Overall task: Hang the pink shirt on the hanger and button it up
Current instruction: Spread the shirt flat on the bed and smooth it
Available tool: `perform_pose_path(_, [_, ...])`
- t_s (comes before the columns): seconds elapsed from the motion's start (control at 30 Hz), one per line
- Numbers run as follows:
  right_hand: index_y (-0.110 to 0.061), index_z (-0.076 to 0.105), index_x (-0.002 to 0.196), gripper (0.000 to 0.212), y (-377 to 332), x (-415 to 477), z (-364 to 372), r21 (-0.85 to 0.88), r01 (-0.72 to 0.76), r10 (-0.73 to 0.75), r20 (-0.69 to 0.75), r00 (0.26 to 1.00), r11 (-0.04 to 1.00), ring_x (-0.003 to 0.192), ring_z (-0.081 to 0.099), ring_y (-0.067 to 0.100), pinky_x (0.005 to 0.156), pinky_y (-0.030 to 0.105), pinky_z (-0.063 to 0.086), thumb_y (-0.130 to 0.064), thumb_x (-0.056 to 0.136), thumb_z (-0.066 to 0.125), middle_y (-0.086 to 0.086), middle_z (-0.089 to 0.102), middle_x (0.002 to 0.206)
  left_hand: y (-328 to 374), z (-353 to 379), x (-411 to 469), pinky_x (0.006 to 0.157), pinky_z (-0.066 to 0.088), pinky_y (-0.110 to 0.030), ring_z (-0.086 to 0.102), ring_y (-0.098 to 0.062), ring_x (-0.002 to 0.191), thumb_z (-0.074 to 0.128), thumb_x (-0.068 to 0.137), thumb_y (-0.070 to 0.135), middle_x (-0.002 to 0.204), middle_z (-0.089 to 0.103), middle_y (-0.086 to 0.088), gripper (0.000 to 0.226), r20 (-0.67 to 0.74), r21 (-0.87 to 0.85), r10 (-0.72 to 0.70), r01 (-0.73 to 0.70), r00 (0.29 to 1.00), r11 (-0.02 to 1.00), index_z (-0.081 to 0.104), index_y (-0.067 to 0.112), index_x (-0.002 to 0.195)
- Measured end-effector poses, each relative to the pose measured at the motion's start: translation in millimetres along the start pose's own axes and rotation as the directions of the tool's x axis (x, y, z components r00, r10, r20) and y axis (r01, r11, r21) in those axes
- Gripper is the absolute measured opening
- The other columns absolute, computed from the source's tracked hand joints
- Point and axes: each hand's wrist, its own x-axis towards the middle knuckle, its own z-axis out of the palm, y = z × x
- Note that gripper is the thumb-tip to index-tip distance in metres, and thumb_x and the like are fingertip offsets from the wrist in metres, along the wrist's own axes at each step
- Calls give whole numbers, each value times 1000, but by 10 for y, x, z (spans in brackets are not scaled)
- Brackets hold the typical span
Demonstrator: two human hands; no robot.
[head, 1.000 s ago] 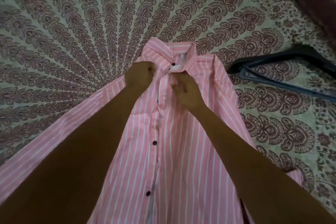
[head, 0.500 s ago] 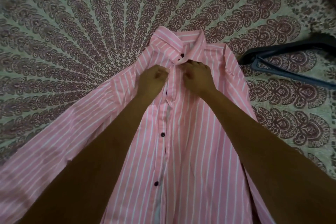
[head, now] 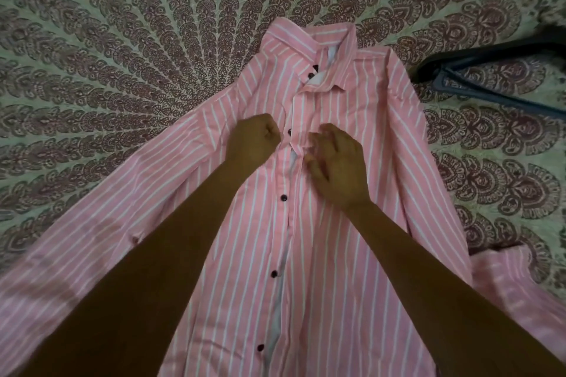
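Left hand (head: pixel 252 139): fisted on pink striped shirt (head: pixel 352 95), hold unclear
Right hand (head: pixel 337 168): pinches its front edge
Hanger (head: pixel 496 50): upper right

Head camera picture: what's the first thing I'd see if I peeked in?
The big pink shirt with white stripes, spread flat across the middle of the patterned bedspread. Next, the left hand and right hand meeting at its front opening, below the collar. A dark hanger lies at the right edge.
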Motion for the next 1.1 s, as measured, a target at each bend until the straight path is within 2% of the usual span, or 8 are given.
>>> perform_pose_path(0.13, [-12,60,93,47,-189,160,-117,126,-50,41,74,996,991,77,58,24,69,33,42,-55,81,47,6,62,85,-235,25,-301,74,48,-29,63,-22,79,57,76,1,79,69,-7,12,20,34,-20,19,1000,999,67,9,80])
perform_pose_path(0.3, [-8,58,97,22,-295,334,-124,-73,-229,240,263,934,971,90,61,28,73,33,45,-27,85,55,11,65,93,-377,-35,-520,82,42,-21,54,-15,83,63,75,-6,94,56,-8,39,140,37,88,-94,986,995,64,10,111])
perform_pose_path(0.4, [-3,63,86,9,-389,376,-161,442,-428,364,225,904,788,83,63,26,82,38,51,-10,82,60,10,65,81,-401,-83,-612,89,44,-30,55,-22,96,64,79,-1,106,52,-15,51,222,106,120,-146,968,984,57,19,125])
perform_pose_path(0.47, [-1,65,90,13,-440,335,-165,544,-436,330,287,899,717,90,64,29,92,36,49,-1,81,55,13,68,90,-417,-94,-684,93,46,-39,53,-28,104,61,82,4,111,48,-17,52,283,173,106,-159,953,972,53,23,130])
perform_pose_path(0.6, [1,62,110,34,-492,-61,-214,441,-381,262,309,914,812,100,61,26,76,2,36,-1,81,44,15,66,109,-406,-104,-903,94,46,-38,55,-28,108,57,84,4,116,53,-14,41,244,165,91,-134,965,977,60,20,122])
perform_pose_path(0.73, [-1,67,100,31,-359,-565,-447,492,-426,393,174,903,760,92,65,29,83,23,45,1,80,44,16,70,98,-240,-104,-1068,91,45,-30,61,-28,105,56,85,0,113,64,-14,28,109,77,86,-95,990,993,67,11,108])
perform_pose_path(0.9, [-7,67,97,24,106,-1265,-993,415,-504,561,-19,828,758,84,64,29,73,28,46,-4,82,48,13,70,91,320,247,-1308,91,48,-33,63,-27,101,52,88,1,111,67,-13,24,174,-38,187,-183,967,982,68,10,104])
perform_pose_path(1.1, [-10,53,119,41,942,-1967,-1483,17,-831,816,-199,542,556,112,49,36,91,42,39,-25,82,51,19,57,117,1071,1060,-1473,90,48,-37,61,-31,101,49,82,3,115,61,-14,36,270,-49,365,-366,891,929,64,12,114])
